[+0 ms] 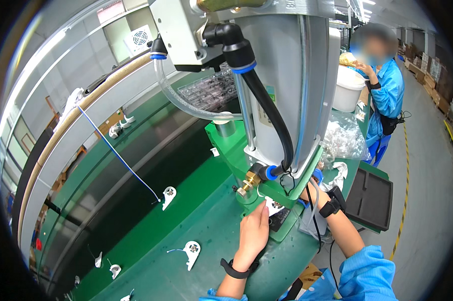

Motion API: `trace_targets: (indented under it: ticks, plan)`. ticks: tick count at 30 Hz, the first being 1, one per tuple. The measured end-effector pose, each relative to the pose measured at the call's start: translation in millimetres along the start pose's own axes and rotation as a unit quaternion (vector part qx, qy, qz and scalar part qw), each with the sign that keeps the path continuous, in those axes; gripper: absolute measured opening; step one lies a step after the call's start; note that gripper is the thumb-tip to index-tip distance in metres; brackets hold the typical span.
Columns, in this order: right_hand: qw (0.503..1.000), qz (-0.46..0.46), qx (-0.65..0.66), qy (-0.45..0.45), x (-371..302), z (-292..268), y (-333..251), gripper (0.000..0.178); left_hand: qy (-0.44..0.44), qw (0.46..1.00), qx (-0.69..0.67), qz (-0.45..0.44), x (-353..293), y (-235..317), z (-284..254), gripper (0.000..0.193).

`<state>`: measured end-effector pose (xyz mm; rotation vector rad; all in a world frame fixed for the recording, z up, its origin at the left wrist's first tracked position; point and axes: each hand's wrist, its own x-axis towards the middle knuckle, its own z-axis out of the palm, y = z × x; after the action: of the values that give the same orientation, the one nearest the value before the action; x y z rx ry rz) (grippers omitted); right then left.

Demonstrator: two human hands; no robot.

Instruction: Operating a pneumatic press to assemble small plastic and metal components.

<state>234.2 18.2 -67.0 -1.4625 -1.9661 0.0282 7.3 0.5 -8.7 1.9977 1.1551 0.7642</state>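
Observation:
At the green foot of a pneumatic press (291, 95), my left hand (254, 230) is closed, thumb and fingers together on the edge of a white plastic part (273, 206). That part lies on the press base, below the cylinder, and is partly covered by my fingers and the green frame. My right hand (312, 192) reaches in from the other side of the press. Its fingers are hidden behind the frame and tubing. A similar white part with a round metal insert and a thin blue wire (192, 255) rests on the bench to the left of my left hand.
More wired white parts (169, 197) lie on the green conveyor belt (136, 231) at the left. Right of the press are a bag of white pieces (341, 138), a white bucket (348, 90) and a black tray (365, 194). A co-worker in blue (387, 95) is beyond them.

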Motion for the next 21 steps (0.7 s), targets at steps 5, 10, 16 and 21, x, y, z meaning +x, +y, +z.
trace_targets:
  ticks: [5,10,16,21]
  plan:
    - [0.982,0.102,0.144,0.065,3,-17,-6,0.017,0.094,0.974,-0.201,-0.041,-2,-2,-27,0.029]
    - [0.985,0.166,0.042,-0.017,-20,-38,-10,0.018,0.114,0.99,-0.045,-0.075,7,-55,-68,0.028]
    - [0.988,0.142,0.054,0.021,-25,-48,-31,0.016,0.179,0.964,0.178,-0.083,113,-201,-55,0.042]
    - [0.983,0.165,0.069,0.032,-54,-59,-27,0.012,0.288,0.841,0.357,-0.287,130,-224,-80,0.046]
